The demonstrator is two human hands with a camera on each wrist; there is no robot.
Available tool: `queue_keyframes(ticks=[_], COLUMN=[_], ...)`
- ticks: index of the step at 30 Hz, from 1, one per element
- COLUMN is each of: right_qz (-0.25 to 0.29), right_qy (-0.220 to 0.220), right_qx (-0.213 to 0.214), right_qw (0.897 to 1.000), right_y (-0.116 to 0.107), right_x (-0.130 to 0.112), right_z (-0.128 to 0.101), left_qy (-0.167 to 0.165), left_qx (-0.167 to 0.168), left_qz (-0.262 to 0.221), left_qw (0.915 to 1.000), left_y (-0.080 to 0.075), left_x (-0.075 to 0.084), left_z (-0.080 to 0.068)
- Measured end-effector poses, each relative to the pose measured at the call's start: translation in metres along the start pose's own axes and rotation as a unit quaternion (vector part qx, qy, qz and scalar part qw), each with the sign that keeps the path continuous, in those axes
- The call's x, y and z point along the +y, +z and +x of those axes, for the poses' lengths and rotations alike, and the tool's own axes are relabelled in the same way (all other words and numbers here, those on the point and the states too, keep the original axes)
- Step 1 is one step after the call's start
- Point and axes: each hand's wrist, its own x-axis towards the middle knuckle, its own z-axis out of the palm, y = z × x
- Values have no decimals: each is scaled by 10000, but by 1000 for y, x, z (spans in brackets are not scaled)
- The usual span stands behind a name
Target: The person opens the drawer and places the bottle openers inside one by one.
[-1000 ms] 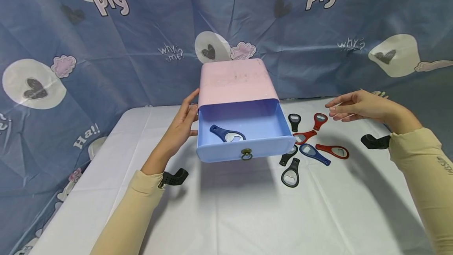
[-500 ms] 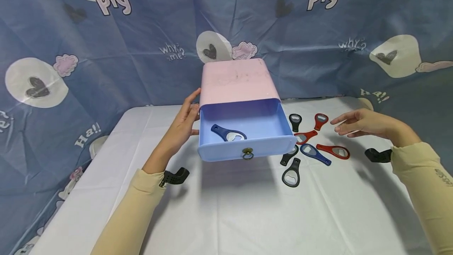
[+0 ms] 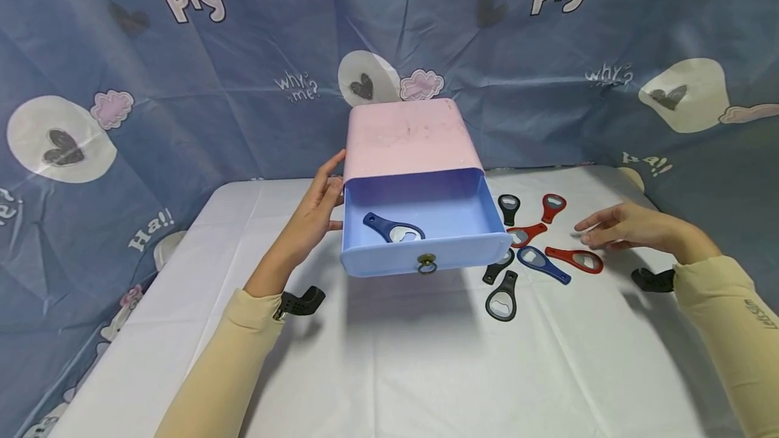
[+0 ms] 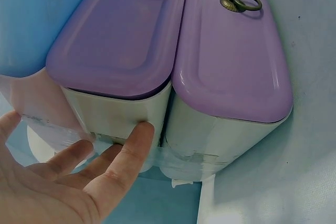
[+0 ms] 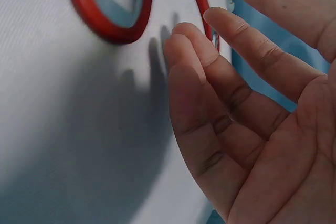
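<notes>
A small cabinet with a pink top [image 3: 410,137] has its light blue drawer [image 3: 426,254] pulled out, and a dark blue bottle opener [image 3: 382,225] lies in it. My left hand [image 3: 312,218] touches the cabinet's left side with extended fingers [image 4: 134,142]. In the left wrist view, purple drawer fronts [image 4: 115,40] with ring handles show beside those fingers. My right hand [image 3: 639,230], fingers loosely bent and holding nothing, hovers right of the loose bottle openers. Nearest to it are a red bottle opener [image 3: 562,255] and another red bottle opener [image 3: 550,217].
Several bottle openers lie close together right of the cabinet, among them a blue opener [image 3: 552,270] and a black opener [image 3: 508,281]. A white cloth [image 3: 426,370] covers the table. Behind hangs a blue printed curtain [image 3: 255,39].
My right hand has come down toward the table, ending lower and slightly farther right. The left hand, cabinet, drawer and openers have stayed in place.
</notes>
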Motion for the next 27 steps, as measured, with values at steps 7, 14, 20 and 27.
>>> queue_keyframes(ticks=[7,14,20,27], right_qz=[-175,-147,-88,-189], right_qy=[117,224,221,66], right_qx=[102,61,82,-3], right_qw=[9997,9996,9997,9998], right_y=[4,9,12,15], right_x=[7,10,12,8], right_z=[1,2,3,-1], left_qy=[-40,-35,-21,-34], left_qx=[20,11,-1,-35], left_qz=[7,-21,-47,-103], left_qw=[10000,10000,10000,9999], left_y=[0,1,1,-1], left_x=[-1,-2,-2,0], left_z=[-1,-2,-1,1])
